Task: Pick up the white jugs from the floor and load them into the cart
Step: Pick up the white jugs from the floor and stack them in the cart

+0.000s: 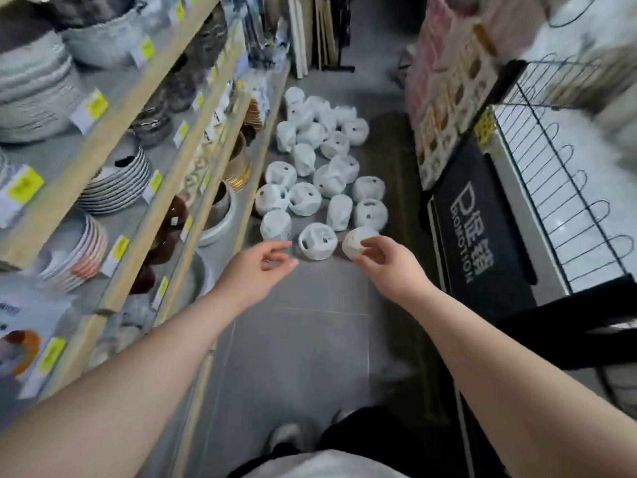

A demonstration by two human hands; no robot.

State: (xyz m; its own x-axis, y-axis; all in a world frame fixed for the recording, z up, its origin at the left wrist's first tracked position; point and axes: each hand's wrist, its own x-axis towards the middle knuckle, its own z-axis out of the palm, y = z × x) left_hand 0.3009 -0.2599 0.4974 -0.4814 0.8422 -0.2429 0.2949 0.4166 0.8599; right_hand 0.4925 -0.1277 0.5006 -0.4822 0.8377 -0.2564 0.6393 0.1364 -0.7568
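White jugs (331, 182) in thin film lie heaped on the grey floor (303, 357), between shelves (144, 188) and the wire cart (525, 191) — tipped over, long axes pointing every way. The right hand (387, 263) curls its fingers round the nearest jug (356, 243), low by the floor; its axis is unclear. The left hand (256, 267) hangs loosely curled and empty beside a round jug (317, 241), handle loop facing left. Likely ceramic — stiff, breakable, slick in wrap; grip body or handle.
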